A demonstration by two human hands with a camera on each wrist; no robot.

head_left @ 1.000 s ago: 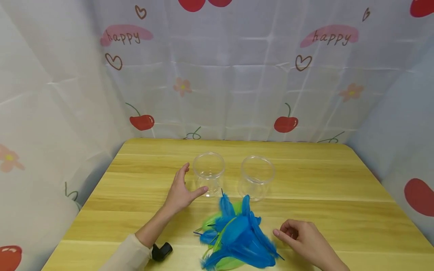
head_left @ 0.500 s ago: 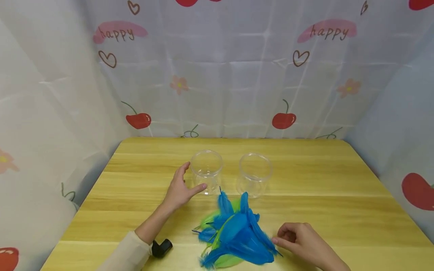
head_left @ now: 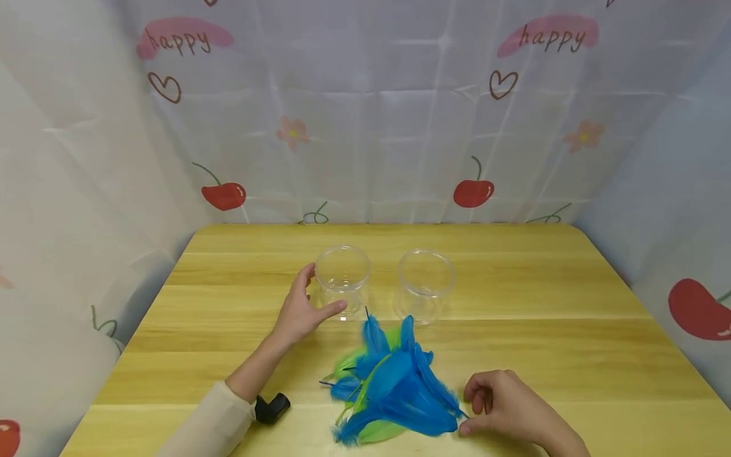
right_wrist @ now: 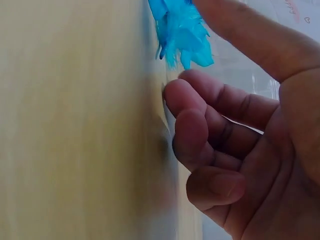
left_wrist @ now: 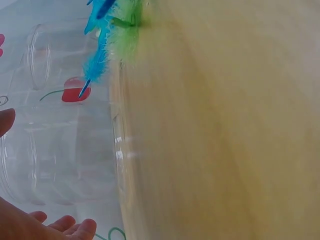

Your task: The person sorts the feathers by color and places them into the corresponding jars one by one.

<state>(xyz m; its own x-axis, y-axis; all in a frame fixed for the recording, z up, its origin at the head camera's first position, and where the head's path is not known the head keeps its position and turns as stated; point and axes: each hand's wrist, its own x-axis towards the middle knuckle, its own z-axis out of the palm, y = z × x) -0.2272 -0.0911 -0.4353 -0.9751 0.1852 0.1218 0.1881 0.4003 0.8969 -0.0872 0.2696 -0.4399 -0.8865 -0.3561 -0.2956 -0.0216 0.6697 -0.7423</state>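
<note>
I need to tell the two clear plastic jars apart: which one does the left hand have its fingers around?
The left-side clear plastic jar: the left hand cups it with thumb and fingers, while the right-side clear plastic jar stands untouched.

The green feathers (head_left: 348,368) lie mostly hidden under the blue feathers (head_left: 400,393). The left wrist view blurs the table (left_wrist: 225,125) and cuts off both jars (left_wrist: 55,150) and the left hand (left_wrist: 30,225) at its edge. In the right wrist view the right hand (right_wrist: 240,140) is cropped, and whether its fingers (right_wrist: 195,135) touch a feather cannot be told. A small black object (head_left: 271,408) sits half under the sleeve (head_left: 211,425).
</note>
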